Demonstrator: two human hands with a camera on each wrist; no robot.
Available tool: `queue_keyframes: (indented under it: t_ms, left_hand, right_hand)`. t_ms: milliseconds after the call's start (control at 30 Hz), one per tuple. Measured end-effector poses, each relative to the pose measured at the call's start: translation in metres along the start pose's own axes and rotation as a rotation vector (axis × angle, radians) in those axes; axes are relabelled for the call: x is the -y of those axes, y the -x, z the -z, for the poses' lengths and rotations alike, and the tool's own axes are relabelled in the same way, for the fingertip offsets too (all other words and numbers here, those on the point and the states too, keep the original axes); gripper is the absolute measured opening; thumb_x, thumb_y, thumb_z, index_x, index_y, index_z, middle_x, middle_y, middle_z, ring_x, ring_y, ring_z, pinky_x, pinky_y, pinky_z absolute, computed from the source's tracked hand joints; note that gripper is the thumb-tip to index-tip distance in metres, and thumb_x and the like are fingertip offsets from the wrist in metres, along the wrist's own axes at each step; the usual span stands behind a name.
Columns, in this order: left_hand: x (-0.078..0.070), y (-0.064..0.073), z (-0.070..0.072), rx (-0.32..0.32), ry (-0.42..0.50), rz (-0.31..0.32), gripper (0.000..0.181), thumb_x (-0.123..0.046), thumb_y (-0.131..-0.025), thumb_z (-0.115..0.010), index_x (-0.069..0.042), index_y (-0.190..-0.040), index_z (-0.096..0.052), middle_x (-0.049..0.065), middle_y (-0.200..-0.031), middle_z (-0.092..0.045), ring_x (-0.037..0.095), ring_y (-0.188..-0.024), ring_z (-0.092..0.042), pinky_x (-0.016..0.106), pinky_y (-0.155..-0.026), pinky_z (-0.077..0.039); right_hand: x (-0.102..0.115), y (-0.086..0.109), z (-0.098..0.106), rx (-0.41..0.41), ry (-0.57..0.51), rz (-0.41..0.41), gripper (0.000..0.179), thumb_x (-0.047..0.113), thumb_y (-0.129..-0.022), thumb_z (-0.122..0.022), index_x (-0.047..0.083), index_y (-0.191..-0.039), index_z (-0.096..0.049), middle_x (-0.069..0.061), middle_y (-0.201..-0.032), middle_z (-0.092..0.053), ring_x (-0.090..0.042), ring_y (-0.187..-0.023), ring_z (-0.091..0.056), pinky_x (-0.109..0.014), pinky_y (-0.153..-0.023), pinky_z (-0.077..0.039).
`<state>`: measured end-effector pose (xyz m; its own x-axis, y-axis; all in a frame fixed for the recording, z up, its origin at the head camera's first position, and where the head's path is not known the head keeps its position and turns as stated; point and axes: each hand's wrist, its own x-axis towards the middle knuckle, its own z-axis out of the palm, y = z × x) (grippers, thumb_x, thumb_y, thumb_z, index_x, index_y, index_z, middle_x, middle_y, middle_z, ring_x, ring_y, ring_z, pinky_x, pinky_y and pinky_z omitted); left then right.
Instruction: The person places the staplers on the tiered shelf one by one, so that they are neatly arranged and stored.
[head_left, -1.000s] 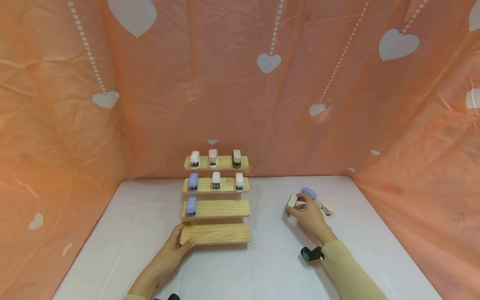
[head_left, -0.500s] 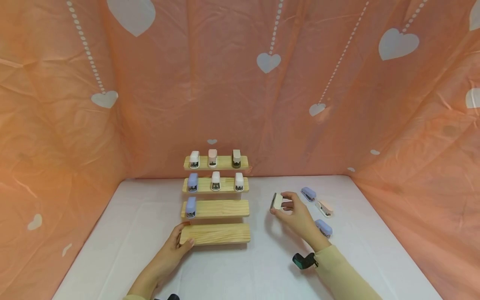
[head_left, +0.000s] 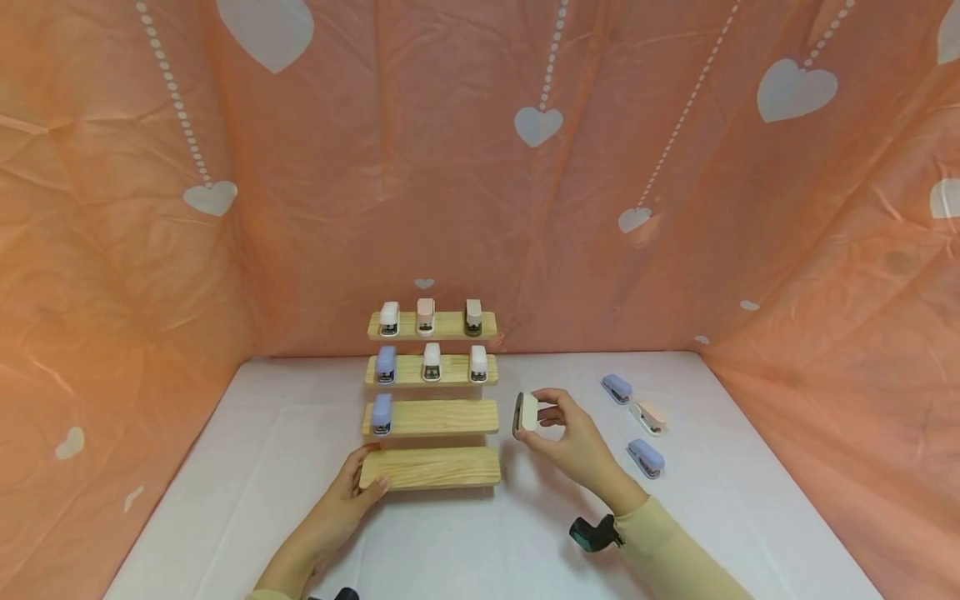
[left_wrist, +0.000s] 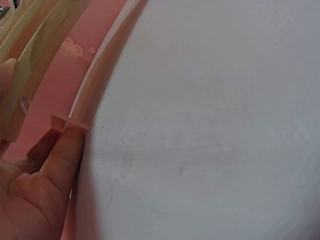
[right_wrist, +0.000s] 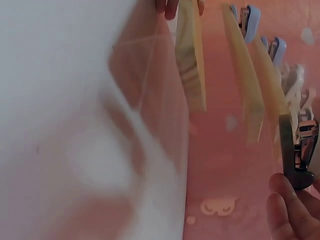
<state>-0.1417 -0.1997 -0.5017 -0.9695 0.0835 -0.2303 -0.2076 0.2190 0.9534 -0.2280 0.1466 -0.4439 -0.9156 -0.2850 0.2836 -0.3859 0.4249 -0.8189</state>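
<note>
Left hand [head_left: 347,498]: gripping the bottom shelf [head_left: 438,468] at its left end!
Right hand [head_left: 573,442]: pinching the cream stapler [head_left: 529,412], aloft, right of the rack [head_left: 450,417]!
Bench [head_left: 465,546]: blue staplers [head_left: 617,388], pink one [head_left: 649,417] lying right.

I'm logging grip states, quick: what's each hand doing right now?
Left hand: closed, holding the lowest shelf at its left end.
Right hand: closed, holding a cream-topped stapler.

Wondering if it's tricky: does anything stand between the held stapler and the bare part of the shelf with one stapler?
Nothing visible does: the right hand holds the beige stapler off the right end of the shelf; the purple stapler stands at the left end.
</note>
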Motion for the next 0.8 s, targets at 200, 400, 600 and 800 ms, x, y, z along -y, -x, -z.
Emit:
queue_keyframes:
  t_ms: [200,400,600,800]
  left_hand:
    - [0.001,0.000,0.000,-0.008,-0.002,0.010,0.082,-0.047,-0.092,-0.062,-0.019,-0.152,-0.014,0.025,-0.158,0.007,0.041,-0.143,0.010,0.059,-0.112,-0.003]
    - [0.001,0.001,0.000,-0.009,-0.005,0.001,0.079,-0.044,-0.093,-0.062,-0.020,-0.151,-0.016,0.024,-0.158,0.007,0.040,-0.144,0.009,0.059,-0.112,-0.003]
    - [-0.001,0.002,0.001,-0.008,-0.031,0.007,0.081,-0.045,-0.092,-0.061,-0.017,-0.152,-0.014,0.026,-0.157,0.006,0.042,-0.143,0.008,0.059,-0.112,-0.003]
    - [-0.001,0.002,0.000,-0.002,-0.014,-0.001,0.078,-0.044,-0.093,-0.061,-0.019,-0.151,-0.016,0.024,-0.158,0.005,0.041,-0.143,0.008,0.059,-0.112,-0.003]
  right_hand:
    - [0.009,0.000,-0.011,0.025,-0.005,0.040,0.058,0.034,-0.076,-0.084,0.022,-0.125,-0.055,0.002,-0.098,-0.067,-0.016,-0.093,-0.063,-0.048,-0.086,-0.050]
    - [0.018,-0.001,-0.024,0.042,-0.009,0.080,0.058,0.033,-0.077,-0.083,0.023,-0.125,-0.054,0.003,-0.101,-0.067,-0.017,-0.095,-0.063,-0.048,-0.088,-0.050]
    - [0.027,-0.006,-0.040,0.070,-0.042,0.103,0.056,0.033,-0.079,-0.082,0.022,-0.126,-0.053,0.005,-0.097,-0.067,-0.014,-0.092,-0.062,-0.040,-0.086,-0.050]
    - [0.036,-0.010,-0.055,0.112,-0.084,0.113,0.057,0.029,-0.080,-0.081,0.019,-0.128,-0.052,0.001,-0.104,-0.065,-0.013,-0.092,-0.062,-0.042,-0.085,-0.051]
